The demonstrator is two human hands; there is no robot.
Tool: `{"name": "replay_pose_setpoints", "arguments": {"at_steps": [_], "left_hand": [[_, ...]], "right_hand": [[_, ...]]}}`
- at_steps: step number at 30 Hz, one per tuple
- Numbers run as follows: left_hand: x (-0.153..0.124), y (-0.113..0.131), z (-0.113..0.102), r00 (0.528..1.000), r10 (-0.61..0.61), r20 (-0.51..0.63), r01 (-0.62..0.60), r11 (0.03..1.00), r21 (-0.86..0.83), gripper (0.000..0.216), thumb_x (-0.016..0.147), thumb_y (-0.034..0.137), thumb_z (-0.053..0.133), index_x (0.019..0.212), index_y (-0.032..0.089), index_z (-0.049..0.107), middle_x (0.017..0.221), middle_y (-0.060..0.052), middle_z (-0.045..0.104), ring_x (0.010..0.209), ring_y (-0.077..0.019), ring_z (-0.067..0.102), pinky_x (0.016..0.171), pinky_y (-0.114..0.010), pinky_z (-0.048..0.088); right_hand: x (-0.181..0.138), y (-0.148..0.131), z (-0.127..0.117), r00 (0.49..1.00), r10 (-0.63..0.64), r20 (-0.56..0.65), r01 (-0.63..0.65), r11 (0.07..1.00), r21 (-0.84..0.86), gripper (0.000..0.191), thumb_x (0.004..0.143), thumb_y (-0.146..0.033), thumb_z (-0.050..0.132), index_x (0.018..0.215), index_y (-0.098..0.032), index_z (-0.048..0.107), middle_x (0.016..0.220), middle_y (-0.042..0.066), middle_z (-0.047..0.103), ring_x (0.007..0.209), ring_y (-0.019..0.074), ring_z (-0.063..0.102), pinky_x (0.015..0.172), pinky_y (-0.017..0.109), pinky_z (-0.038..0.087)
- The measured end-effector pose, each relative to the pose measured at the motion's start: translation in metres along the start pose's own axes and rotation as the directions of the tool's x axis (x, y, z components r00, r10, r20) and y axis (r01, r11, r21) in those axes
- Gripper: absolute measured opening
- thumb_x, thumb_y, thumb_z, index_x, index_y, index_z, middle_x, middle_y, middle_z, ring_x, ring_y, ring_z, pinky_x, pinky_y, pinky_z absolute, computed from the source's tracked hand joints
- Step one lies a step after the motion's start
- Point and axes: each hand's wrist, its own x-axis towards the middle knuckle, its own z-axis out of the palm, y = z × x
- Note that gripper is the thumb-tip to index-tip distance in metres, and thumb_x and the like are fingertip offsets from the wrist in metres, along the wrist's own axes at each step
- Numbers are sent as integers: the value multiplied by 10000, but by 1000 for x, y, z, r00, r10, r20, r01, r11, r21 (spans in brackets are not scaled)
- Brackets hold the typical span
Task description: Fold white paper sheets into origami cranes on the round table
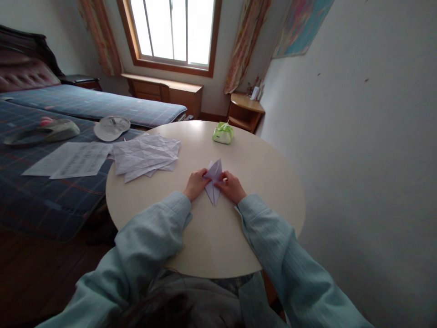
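Over the middle of the round table (280,182), a sheet of white paper folded into a pointed, diamond-like shape (214,175) is held between my two hands. My left hand (197,183) pinches its left side, with the fingertips closed on the paper. On the opposite side, my right hand (232,186) grips the right edge between thumb and fingers. One tip of the folded paper points away from me and a split tip points towards me. The fingers partly cover its middle.
Creased paper sheets (146,152) lie piled at the table's left edge. A green tissue pack (223,133) sits at the far side. Printed sheets (82,159) and a white cap (112,128) rest on the bed (44,191) to the left. A wall (358,159) rises at right.
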Motion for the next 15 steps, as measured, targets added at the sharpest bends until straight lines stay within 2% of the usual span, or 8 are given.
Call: {"name": "replay_pose_setpoints", "arguments": {"at_steps": [3, 6, 11, 15], "left_hand": [[1, -2, 1, 1000, 8, 5, -8, 1000, 25, 113, 719, 136, 538, 790, 182, 612, 790, -14, 648, 727, -133, 565, 698, -235, 431], [3, -4, 2, 999, -14, -36, 16, 998, 57, 151, 775, 165, 483, 827, 190, 622, 823, -36, 653, 796, -152, 573, 748, -251, 426], [4, -6, 4, 999, -33, -39, 32, 999, -14, 238, 793, 145, 454, 1004, 177, 560, 834, -35, 641, 756, -136, 582, 714, -234, 436], [2, -8, 6, 997, 28, -73, -28, 1000, 0, 269, 754, 91, 468, 1005, 153, 546, 866, -38, 608, 702, -114, 565, 714, -234, 446]], "right_hand": [[0, 3, -1, 990, 117, -73, -115, 993, 36, 140, 666, -203, 541, 697, -201, 405, 661, -22, 511, 603, 120, 493, 590, 248, 393], [1, 4, -1, 979, 177, -103, -173, 983, 54, 119, 683, -175, 507, 697, -204, 392, 628, -27, 503, 566, 116, 491, 562, 241, 386], [2, 2, -2, 968, 212, -135, -207, 977, 50, 111, 697, -171, 512, 714, -200, 406, 630, -22, 516, 587, 120, 513, 573, 243, 390], [2, 2, -2, 975, 193, -111, -192, 981, 21, 93, 689, -147, 525, 714, -185, 444, 668, -18, 518, 585, 105, 510, 584, 237, 402]]}}
